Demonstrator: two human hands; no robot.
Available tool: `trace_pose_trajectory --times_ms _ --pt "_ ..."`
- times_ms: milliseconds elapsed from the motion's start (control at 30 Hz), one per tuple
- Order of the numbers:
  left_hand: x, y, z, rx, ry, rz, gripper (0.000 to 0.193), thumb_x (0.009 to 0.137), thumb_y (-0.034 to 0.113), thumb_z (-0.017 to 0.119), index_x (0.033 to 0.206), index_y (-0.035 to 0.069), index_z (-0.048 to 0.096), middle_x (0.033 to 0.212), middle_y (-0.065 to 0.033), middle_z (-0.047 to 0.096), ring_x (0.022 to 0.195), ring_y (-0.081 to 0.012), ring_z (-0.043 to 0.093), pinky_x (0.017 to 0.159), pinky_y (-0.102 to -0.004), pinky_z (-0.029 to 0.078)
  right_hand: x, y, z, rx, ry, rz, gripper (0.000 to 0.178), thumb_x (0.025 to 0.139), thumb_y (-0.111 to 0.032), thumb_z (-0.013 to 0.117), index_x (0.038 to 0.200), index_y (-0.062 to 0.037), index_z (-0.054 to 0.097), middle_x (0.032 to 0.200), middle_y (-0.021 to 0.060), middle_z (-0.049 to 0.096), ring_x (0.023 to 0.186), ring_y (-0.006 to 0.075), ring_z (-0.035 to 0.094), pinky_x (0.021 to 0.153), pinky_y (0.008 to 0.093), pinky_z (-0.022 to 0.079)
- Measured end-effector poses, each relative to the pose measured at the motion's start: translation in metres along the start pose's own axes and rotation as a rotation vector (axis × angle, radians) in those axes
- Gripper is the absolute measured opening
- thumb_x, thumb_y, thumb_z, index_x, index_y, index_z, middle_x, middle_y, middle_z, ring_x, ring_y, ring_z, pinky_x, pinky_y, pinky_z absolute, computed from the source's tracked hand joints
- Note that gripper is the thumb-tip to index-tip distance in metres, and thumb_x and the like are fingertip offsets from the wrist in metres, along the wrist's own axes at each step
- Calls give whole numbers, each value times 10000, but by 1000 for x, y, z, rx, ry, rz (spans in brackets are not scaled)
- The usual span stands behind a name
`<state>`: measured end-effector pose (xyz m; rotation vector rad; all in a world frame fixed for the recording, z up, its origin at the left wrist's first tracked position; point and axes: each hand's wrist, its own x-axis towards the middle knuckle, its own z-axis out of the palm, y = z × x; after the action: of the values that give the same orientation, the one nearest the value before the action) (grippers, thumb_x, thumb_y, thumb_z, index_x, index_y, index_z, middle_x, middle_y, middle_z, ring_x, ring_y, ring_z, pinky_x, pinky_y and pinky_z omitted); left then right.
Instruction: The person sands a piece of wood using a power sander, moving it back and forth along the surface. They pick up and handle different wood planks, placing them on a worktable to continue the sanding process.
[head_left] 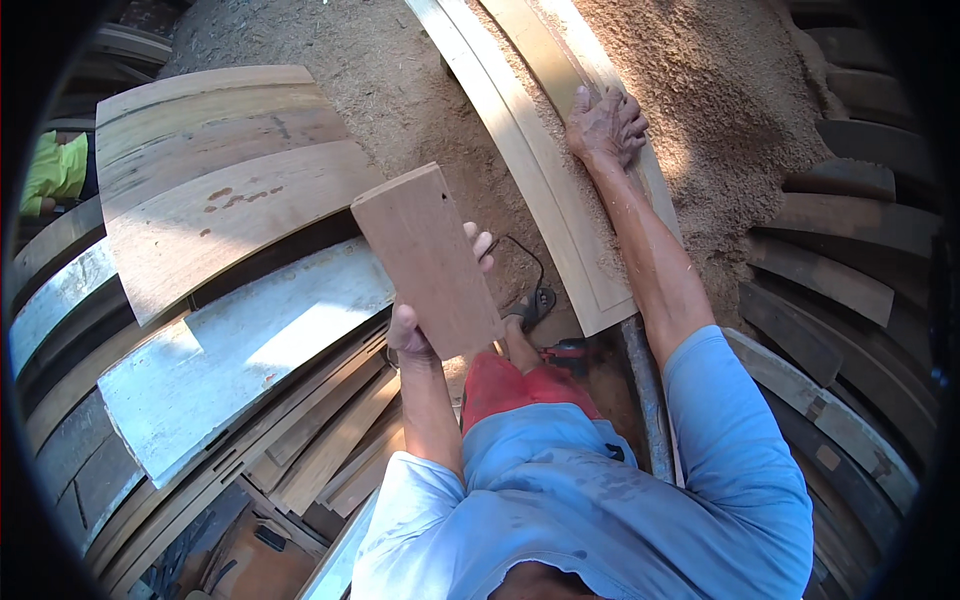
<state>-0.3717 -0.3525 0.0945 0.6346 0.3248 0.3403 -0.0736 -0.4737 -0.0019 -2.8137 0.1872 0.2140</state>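
Observation:
My left hand grips a short, flat wooden board, reddish-brown and held up tilted. Its thumb shows at the lower left edge and its fingertips at the right edge; the board hides the palm. My right hand lies on a long, pale wooden plank with lengthwise ridges and grooves. Its fingers curl down over a long wooden strip on the plank's right part, and the thumb points away from me. Sawdust lies along the plank's grooves.
At left lie a wide brown panel and a whitish board over stacked planks. Sawdust heaps right of the plank, beside more boards. A dark cord runs near my foot. Someone in a yellow-green garment shows far left.

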Motion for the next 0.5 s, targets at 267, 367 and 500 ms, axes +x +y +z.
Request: trace_pose_trajectory --times_ms 267,367,500 --pt "21 -10 -15 -552 -137 7 1098 922 848 457 1626 26 276 1438 -390 509 1052 -472 684 888 -552 601 0 -1 4 -30 41 14 732 1009 -617 490 1558 -135 437 1599 198 364 1452 437 324 1190 611 253" --pt "13 -29 -36 -548 63 -127 1016 957 821 419 1605 44 331 1399 -366 553 1034 -454 689 874 -553 601 1 1 4 -24 37 16 728 1013 -608 487 1552 -122 432 1591 215 360 1444 443 324 1193 613 246" --pt "-7 -58 -28 -511 229 -217 881 1007 744 421 1535 39 432 1350 -312 605 1019 -452 694 886 -556 598 -1 -1 1 -3 14 3 725 1020 -590 484 1538 -87 422 1578 250 344 1431 453 313 1191 626 233"
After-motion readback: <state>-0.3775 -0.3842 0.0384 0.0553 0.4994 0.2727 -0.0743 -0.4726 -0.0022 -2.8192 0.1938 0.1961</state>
